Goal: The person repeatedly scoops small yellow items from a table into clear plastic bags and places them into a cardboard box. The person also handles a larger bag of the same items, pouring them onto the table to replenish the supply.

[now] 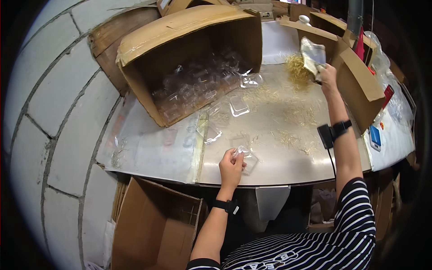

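My left hand (pixel 231 166) is closed on a small clear plastic box (pixel 251 164), held just above the front edge of the metal tabletop (pixel 270 168). At the back right, my right hand (pixel 328 75) grips a crumpled whitish, shiny packet (pixel 313 55). It is beside a heap of thin golden slivers (pixel 297 71); whether the packet touches the heap I cannot tell. More slivers (pixel 294 140) lie scattered across the table. Loose clear plastic boxes, one of them a flat clear box (pixel 239 106), rest between my hands and the large carton.
A large cardboard carton (pixel 189 22) lies on its side at the back left, full of clear plastic pieces (pixel 198 85). Another carton (pixel 360 76) borders the right side. Below the table's left front stands an open box (pixel 153 225). A block wall (pixel 63 112) runs along the left.
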